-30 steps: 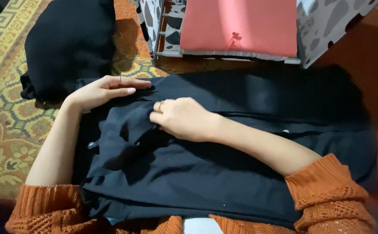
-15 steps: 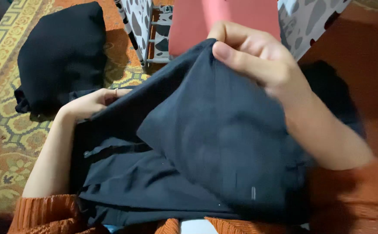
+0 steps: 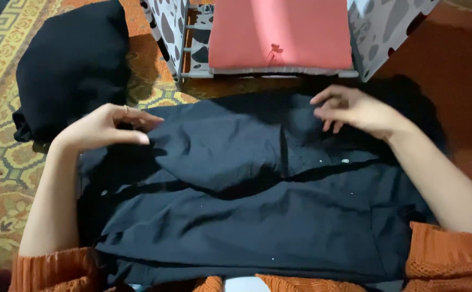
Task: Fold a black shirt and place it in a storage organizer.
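Head cam, looks steeply down, close over lap.

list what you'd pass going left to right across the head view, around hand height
patterned rug → folded black bundle → left hand resting on the black garment → right hand on the garment's far edge → red-brown floor

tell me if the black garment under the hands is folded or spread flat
Partly folded: the black garment has one flap doubled over its upper middle, creases showing.
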